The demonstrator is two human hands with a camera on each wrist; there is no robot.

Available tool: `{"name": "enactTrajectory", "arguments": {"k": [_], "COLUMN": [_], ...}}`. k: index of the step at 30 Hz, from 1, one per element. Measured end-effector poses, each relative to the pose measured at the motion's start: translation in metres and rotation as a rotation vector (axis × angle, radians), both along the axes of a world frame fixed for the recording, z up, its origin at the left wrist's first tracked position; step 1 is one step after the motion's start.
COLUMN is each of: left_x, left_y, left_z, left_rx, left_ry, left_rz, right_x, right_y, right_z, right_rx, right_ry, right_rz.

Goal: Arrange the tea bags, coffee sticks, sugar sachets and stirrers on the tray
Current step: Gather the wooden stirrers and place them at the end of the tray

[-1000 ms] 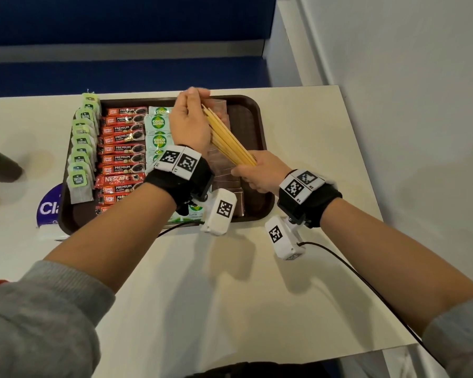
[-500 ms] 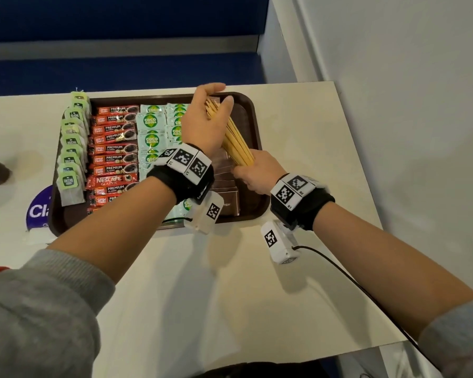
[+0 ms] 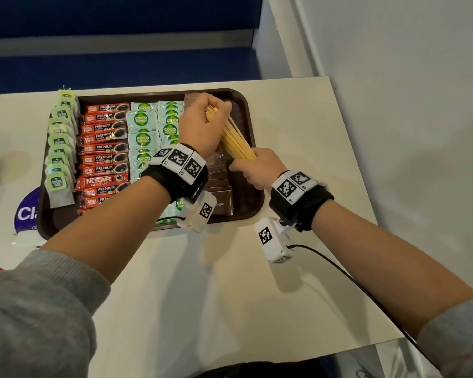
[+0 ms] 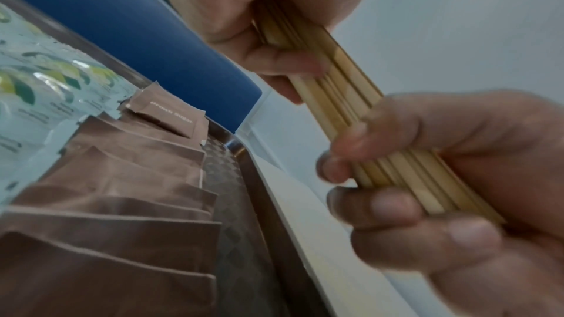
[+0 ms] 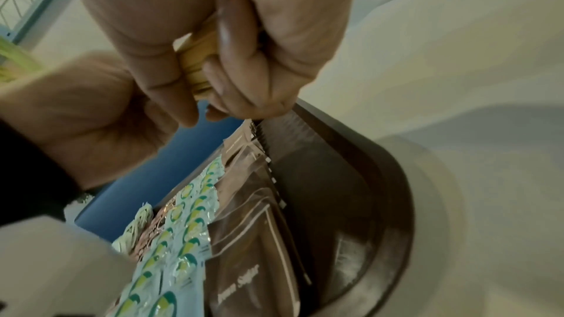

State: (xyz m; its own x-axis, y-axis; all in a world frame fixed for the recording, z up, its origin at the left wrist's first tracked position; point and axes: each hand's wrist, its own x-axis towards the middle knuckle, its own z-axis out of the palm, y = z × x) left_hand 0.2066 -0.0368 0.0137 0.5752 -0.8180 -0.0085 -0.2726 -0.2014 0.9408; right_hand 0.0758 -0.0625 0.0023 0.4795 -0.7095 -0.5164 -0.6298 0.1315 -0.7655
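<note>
On the pale tabletop [image 3: 284, 118] sits a dark brown tray [image 3: 253, 148]. Along its left edge runs a column of green-tagged tea bags [image 3: 58, 159], overlapping one another, the top ones lying over the tray's rim. Just to their right lies a column of red coffee sticks [image 3: 103, 148], stacked flat and parallel. Next come two columns of pale green sachets [image 3: 144, 137] with round green logos, partly hidden by the left forearm. Right of those is a column of brown sugar sachets [image 4: 128, 177], overlapping like shingles, with a bare strip of tray floor beyond them.

Above that right part of the tray, both hands hold one bundle of light wooden stirrers [image 3: 236, 143]. The left hand [image 3: 202, 126] is curled round the far end of the bundle, fingers wrapped over the tips. The right hand [image 3: 257, 167] grips the near end, fingers and thumb closed about the sticks. The bundle slants from far left to near right, clear of the sachets below.

Left of the tray, a blue-and-white label [image 3: 26, 211] pokes out from under its corner.
</note>
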Motion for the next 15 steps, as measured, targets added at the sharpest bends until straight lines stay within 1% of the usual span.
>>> {"name": "enactTrajectory", "arguments": {"k": [2,4,7,10,13,15], "left_x": [0.0,0.0,0.002,0.003,0.004,0.006], "left_y": [0.0,-0.003,-0.007,-0.01,-0.013,-0.017], "left_z": [0.0,-0.002,-0.002,-0.002,-0.006,-0.009], "left_rx": [0.018,0.021,0.03,0.035,0.051,0.066], "left_ry": [-0.026,0.005,0.062,0.072,0.047,0.008], "left_rz": [-0.018,-0.029,-0.023,-0.023,-0.01,-0.004], "right_x": [0.001,0.002,0.003,0.003,0.002,-0.001], "right_y": [0.002,0.003,0.001,-0.001,-0.003,-0.005], "right_z": [-0.002,-0.003,-0.004,-0.004,-0.004,-0.003], "right_rx": [0.024,0.031,-0.032,-0.068,-0.082,-0.097], "right_ry": [0.009,0.008,0.007,0.011,0.023,0.068], "right_rz": [-0.003,0.009,0.059,0.099,0.148,0.191]}}
